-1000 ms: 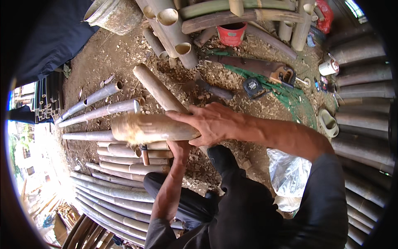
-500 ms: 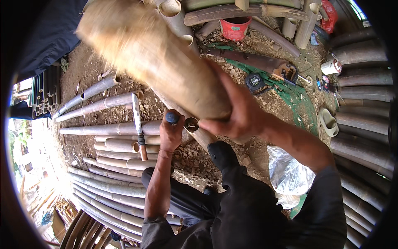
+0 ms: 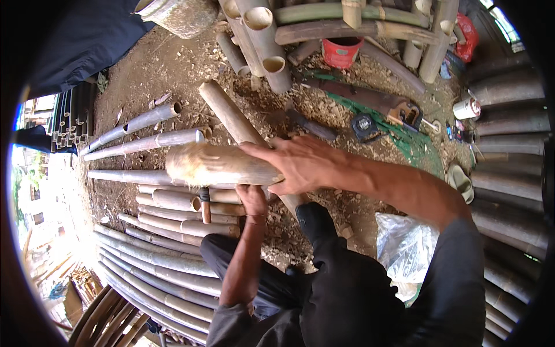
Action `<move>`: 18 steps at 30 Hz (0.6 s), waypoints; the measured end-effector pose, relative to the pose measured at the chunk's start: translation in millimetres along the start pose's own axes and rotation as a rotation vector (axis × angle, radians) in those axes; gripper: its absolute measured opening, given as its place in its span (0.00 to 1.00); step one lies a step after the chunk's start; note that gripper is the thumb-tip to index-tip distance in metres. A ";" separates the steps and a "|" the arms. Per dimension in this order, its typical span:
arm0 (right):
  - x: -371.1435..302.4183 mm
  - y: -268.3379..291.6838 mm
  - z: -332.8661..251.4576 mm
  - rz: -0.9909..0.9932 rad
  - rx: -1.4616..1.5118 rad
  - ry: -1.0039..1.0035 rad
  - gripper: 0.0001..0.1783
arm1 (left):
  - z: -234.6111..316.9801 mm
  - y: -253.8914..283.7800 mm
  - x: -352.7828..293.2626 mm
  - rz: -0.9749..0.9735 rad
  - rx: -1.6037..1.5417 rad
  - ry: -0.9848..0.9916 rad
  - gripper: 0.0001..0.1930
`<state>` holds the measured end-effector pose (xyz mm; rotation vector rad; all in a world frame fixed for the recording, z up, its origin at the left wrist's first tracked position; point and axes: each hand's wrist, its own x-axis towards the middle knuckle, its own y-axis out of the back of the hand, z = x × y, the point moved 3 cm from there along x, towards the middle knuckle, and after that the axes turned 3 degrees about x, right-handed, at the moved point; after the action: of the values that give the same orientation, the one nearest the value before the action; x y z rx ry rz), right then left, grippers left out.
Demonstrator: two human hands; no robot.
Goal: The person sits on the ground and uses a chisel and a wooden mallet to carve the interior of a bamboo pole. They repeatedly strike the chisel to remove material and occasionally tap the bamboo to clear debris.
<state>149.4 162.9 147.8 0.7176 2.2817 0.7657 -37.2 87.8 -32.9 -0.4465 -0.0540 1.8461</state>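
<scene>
My right hand (image 3: 298,165) grips the end of a thick, pale wooden mallet (image 3: 222,166) with a frayed far end, held level across the middle. Just below it, my left hand (image 3: 252,199) is closed; the mallet hides the blue-ended tool that the hand held upright in the earlier frame. Beneath both hands slants a bamboo pole (image 3: 234,113), its lower end reaching my dark shoe (image 3: 315,218). Left of my left hand, the wooden handle of a knife (image 3: 206,207) shows, its blade mostly covered by the mallet.
Bamboo poles (image 3: 156,266) lie in rows at the left, and dark ones (image 3: 509,168) at the right. Toward the far right are a handsaw (image 3: 370,98), a tape measure (image 3: 365,126), a red bucket (image 3: 342,53) and a slipper (image 3: 459,182). Wood chips litter the dirt floor.
The mallet has come down from its raised position to level, over my left hand, and now covers the blue tool end. The view has shifted slightly.
</scene>
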 end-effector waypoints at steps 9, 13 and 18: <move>-36.1 7.6 37.5 0.648 0.618 0.174 0.53 | 35.9 -56.1 18.8 -0.227 0.343 0.018 0.07; -51.4 21.8 38.7 0.711 0.679 0.179 0.56 | 67.4 -25.1 31.9 -0.142 0.210 -0.107 0.10; -43.6 31.7 12.0 0.778 0.749 0.313 0.56 | 44.2 -7.9 36.3 -0.131 0.195 -0.098 0.12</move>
<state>195.8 160.3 177.8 2.0233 2.5634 0.3061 -53.6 132.2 0.0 -0.2120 0.0297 1.7236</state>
